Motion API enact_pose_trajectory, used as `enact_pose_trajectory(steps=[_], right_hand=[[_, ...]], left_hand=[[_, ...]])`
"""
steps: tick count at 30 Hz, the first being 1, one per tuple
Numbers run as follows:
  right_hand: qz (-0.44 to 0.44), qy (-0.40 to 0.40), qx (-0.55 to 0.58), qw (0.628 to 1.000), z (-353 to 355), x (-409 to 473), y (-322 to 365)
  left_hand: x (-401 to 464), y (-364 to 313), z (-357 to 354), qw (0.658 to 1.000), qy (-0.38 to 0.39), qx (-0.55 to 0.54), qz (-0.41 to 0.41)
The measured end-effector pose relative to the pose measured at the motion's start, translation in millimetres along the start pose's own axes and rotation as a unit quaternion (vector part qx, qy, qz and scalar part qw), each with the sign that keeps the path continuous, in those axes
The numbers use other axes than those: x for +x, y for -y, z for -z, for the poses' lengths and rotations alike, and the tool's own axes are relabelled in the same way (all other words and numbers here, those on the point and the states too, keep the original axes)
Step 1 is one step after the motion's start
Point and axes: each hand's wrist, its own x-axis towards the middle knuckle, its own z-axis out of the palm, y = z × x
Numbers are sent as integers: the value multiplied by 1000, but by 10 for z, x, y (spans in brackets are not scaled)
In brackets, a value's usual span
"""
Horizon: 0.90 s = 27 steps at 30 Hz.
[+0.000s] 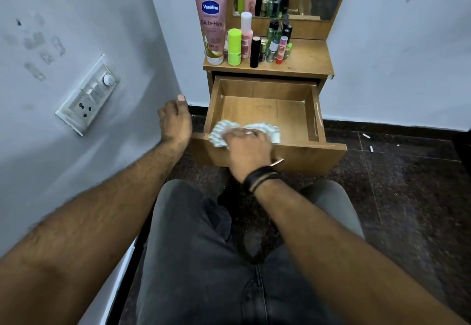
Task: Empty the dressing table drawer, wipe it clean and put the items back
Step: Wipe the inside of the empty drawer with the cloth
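**Cloth down, drawer being wiped**

The right hand (246,143) presses a soft, limp cloth (267,131) onto the near left floor of the open drawer (316,110), fingers curled over it. Light and floppy, it looks best bunched under the palm. The left hand (175,120) rests at the wall, loosely curled, holding nothing. Bottles (254,47) wait on the table (308,57).

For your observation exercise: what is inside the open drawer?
Only a white cloth, pressed by the right hand near the front of the drawer. The wood beneath the cloth is covered.
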Motion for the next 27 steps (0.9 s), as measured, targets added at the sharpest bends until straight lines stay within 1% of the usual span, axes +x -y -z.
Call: enact_pose_trajectory(steps=[3,5,8,10,13,15,17,19,22,24,27], right_hand=[[35,-2,12,999,-27,1,406],[52,-6,10,999,-32,-15,411],[64,-11,-14,998,-38,-73,80],[54,-24,-19,998,-16,-165,-258],[7,-34,-41,999,44,-336,-829],[-38,-50,-39,997,106,-447,-1199],[-77,-85,-17,993,179,-552,-1530],[-110,-112,3,988,227,-621,-1813],[-169,-127,78,974,307,-622,-2098],[-205,-144,146,957,379,-560,-2209],[-221,-179,175,943,547,-323,-2293]], left_hand=[[-23,-19,18,999,6,34,-22],[-31,-19,9,997,14,60,-50],[-56,-18,-45,987,27,119,-106],[-67,-34,-109,979,38,155,-130],[-64,-72,-226,962,68,210,-161],[-54,-95,-300,939,87,265,-202],[-32,-118,-361,911,99,320,-242],[12,-135,-400,894,110,353,-253],[92,-128,-429,889,126,368,-244],[119,-110,-431,889,130,369,-237],[115,-98,-434,884,131,381,-237]])
